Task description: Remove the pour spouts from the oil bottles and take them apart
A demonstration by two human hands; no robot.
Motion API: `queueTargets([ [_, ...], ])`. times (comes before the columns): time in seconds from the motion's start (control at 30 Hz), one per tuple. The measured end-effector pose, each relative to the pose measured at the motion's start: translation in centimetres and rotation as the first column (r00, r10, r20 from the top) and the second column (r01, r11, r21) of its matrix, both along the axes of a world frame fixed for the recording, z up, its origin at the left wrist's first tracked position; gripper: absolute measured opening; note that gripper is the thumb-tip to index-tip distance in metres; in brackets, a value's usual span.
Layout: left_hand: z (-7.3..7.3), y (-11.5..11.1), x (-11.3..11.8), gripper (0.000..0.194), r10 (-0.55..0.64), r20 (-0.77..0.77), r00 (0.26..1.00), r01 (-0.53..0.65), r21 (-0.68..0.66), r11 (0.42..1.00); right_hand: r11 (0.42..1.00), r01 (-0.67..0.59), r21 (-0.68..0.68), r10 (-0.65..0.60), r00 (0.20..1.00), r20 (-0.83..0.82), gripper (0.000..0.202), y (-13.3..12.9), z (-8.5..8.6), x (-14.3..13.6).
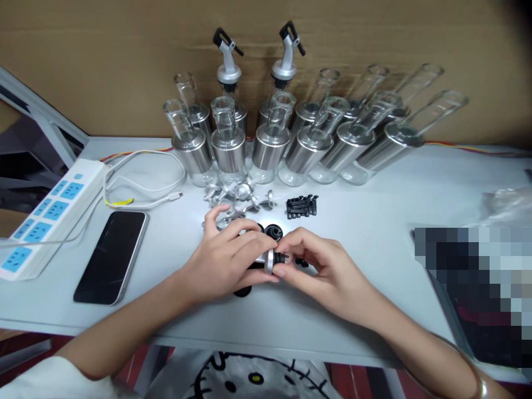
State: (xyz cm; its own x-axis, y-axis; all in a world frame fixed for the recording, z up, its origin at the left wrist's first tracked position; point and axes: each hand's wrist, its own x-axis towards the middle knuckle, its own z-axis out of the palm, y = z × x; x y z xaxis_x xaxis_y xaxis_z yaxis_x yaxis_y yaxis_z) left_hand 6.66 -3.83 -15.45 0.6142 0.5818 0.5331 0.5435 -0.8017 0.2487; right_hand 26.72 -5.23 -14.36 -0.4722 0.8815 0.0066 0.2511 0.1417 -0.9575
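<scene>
Between my two hands, low over the table, is a silver bottle pourer (269, 261) with a black ribbed stopper end. My left hand (233, 252) wraps round its spout side, hiding most of it. The fingertips of my right hand (324, 266) pinch it at the stopper end, beside the silver collar. Round black rubber pieces (274, 231) lie just beyond and under my hands. Past my left fingers is a pile of silver pourer parts (243, 199). Small black levers (301, 206) are stacked to its right.
Several glass bottles with steel sleeves (272, 145) stand in two rows at the back; two rear ones carry pourers (228, 69). On the left are a phone (111, 257), a power strip (44, 221) and a white cable (145, 204). A dark, partly pixelated object (469, 299) lies at right.
</scene>
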Motion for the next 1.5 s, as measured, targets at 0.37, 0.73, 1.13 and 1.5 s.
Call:
queueTargets([
  [0.37,0.3,-0.6,0.7,0.043,0.097,-0.097,0.990,-0.088,0.091,0.992,0.997,0.042,-0.063,-0.044,0.998,-0.036,0.012,0.1,-0.3,-0.3],
  [0.73,1.1,-0.9,0.9,0.048,0.153,-0.071,0.986,-0.139,0.174,0.975,0.978,0.093,0.186,-0.083,0.995,-0.061,0.013,-0.4,-0.5,-0.3],
  [1.13,1.7,-1.0,0.2,0.044,0.077,-0.035,0.996,-0.078,-0.031,0.996,0.841,0.030,0.540,0.025,0.995,-0.094,0.021,-0.1,-0.6,-0.3],
  [1.5,1.7,-1.2,0.0,0.043,0.040,0.034,0.999,-0.034,-0.154,0.987,0.719,-0.192,0.669,0.041,0.971,0.234,0.021,-0.2,1.0,0.6],
])
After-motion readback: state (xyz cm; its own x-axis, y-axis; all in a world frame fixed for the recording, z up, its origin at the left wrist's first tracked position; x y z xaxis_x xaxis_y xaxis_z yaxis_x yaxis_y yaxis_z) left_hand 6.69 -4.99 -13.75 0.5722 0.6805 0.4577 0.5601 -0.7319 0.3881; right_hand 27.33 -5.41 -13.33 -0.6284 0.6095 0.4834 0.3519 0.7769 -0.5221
